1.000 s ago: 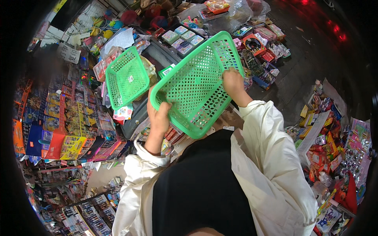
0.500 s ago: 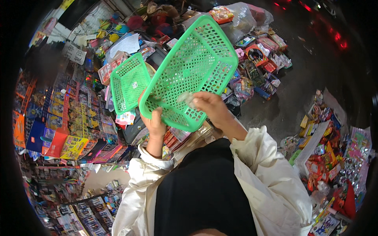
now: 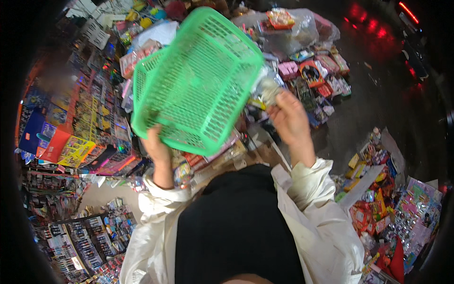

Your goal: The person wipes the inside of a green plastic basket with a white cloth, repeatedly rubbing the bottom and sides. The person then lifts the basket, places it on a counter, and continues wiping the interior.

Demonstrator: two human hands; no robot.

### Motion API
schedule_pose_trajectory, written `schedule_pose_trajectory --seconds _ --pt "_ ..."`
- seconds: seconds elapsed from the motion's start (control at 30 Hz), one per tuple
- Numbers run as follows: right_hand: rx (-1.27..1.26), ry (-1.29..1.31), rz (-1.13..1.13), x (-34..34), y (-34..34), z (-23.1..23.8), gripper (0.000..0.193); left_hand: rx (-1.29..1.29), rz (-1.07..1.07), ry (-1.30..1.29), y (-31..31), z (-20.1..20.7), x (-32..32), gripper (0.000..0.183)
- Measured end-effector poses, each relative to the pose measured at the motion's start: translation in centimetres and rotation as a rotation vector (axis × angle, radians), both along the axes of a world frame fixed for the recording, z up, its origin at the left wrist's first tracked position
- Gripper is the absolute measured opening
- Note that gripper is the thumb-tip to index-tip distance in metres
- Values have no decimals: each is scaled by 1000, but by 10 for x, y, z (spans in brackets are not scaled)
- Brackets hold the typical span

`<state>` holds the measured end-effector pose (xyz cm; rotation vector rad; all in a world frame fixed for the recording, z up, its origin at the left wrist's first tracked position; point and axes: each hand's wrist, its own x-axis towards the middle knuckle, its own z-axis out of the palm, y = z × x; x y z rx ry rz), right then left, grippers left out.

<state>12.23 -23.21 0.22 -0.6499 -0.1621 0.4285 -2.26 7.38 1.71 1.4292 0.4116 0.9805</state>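
A large green plastic basket [image 3: 198, 80] with perforated walls is held up in front of me, tilted and blurred by motion. My left hand [image 3: 155, 144] is closed on its near left rim. To the right of the basket, apart from it, my right hand [image 3: 291, 118] pinches a crumpled pale wad [image 3: 269, 91] that looks like a rag, though blur hides its exact kind. Behind the large basket a smaller green basket [image 3: 143, 71] shows in part; the rest of it is covered.
Boxed and bagged goods [image 3: 321, 71] lie in a pile at the far right. A second heap of colourful packets [image 3: 378, 203] sits at the right, with dark floor [image 3: 373, 90] between. Display racks of small packages [image 3: 80, 118] stand along the left.
My right hand has come out of the large basket and moved right with the pale wad. The basket and my left hand have shifted left, and the basket's tilt has changed.
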Motion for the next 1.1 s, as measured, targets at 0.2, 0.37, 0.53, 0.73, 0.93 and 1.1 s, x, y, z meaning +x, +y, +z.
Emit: schedule_pose_trajectory --seconds 0.2,0.37,0.53,0.73,0.93,1.1 --pt "-341 -37 -465 10 -91 -16 19 -247 -60 -205 37 13 -44 51" --pt "-672 4 -691 6 -131 -47 24 -329 75 -121 46 7 -60 48" --pt "-826 56 -673 35 -129 -99 25 -379 80 -113 49 -1 -64 43" --pt "-1093 285 -306 129 -105 -186 24 -424 84 -83 33 -3 -62 45" --pt "-963 258 -450 139 -106 -183 15 -394 129 -76 22 0 -71 43" --pt "-960 94 -293 108 -104 -137 15 -458 135 -71 20 -6 -69 45"
